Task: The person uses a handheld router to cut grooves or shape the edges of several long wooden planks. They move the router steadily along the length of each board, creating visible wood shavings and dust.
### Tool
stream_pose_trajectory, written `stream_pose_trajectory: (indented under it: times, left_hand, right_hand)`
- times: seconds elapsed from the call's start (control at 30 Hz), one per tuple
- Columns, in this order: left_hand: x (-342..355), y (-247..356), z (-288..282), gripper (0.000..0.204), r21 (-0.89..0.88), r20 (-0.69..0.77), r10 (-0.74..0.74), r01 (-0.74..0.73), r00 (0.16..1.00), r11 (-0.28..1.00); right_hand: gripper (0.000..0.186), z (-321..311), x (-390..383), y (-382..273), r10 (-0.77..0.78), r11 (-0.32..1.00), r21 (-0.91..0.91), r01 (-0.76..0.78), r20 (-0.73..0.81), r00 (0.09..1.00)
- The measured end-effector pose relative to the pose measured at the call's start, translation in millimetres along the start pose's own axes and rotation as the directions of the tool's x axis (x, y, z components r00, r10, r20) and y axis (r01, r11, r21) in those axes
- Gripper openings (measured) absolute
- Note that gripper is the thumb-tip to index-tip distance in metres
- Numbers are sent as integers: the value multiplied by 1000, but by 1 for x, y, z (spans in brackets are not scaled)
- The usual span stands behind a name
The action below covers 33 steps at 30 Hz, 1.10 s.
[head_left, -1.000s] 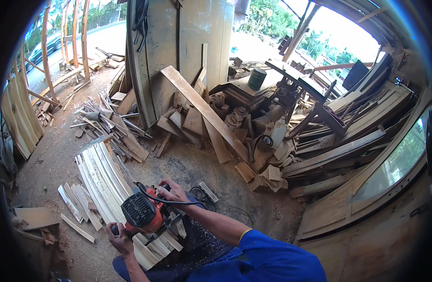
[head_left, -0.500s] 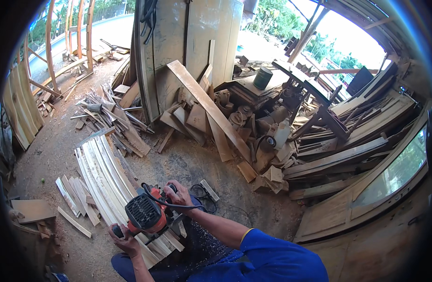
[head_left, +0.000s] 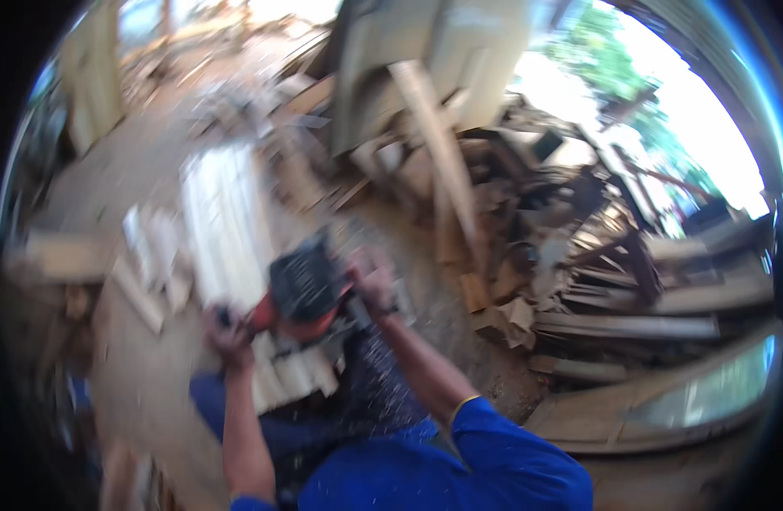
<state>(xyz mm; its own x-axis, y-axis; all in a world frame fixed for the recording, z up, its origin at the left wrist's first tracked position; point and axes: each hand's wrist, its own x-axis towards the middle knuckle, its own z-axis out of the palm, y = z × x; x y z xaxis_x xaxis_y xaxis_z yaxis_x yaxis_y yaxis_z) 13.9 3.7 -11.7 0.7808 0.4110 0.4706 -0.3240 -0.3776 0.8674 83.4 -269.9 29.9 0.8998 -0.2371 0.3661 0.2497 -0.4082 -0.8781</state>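
A red and black power tool [head_left: 305, 289], likely a router or planer, blurred by motion, sits over the near end of several long pale wooden strips [head_left: 225, 213] that lie across my lap. My left hand [head_left: 228, 334] is closed on the tool's left handle. My right hand [head_left: 370, 281] grips its right side at the other handle. The tool's underside is hidden, and wood shavings speckle my dark trousers [head_left: 366, 375].
Scrap wood [head_left: 144, 264] lies on the dusty floor [head_left: 110, 196]. A leaning board [head_left: 430, 140] stands before tall panels [head_left: 383, 94]. A large heap of timber [head_left: 562, 213] fills the right side, with a glazed wooden door [head_left: 707, 392] below it.
The view has turned and blurred. My hands and the tool have shifted forward, higher in the picture, along the strips, both hands still holding the tool.
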Motion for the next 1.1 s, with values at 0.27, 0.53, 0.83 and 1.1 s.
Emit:
stream_pose_trajectory:
  times: [0.27, 0.53, 0.83, 1.1]
  left_hand:
    - [28, 35, 9, 22, 146, -26, -218, 219, 976, 965]
    - [19, 40, 0, 28, 96, 6, -238, 237, 971, 967]
    - [19, 41, 1, 26, 81, 35, -245, 241, 969, 967]
    - [17, 31, 4, 29, 105, 7, -198, 196, 980, 975]
  right_hand:
    - [33, -13, 15, 60, -11, 952, 296, -76, 280, 960]
    - [33, -16, 18, 50, -40, 977, 214, -25, 293, 955]
    - [34, -21, 21, 49, -37, 984, 177, -18, 299, 954]
    - [35, -14, 17, 48, -39, 987, 161, -13, 313, 949]
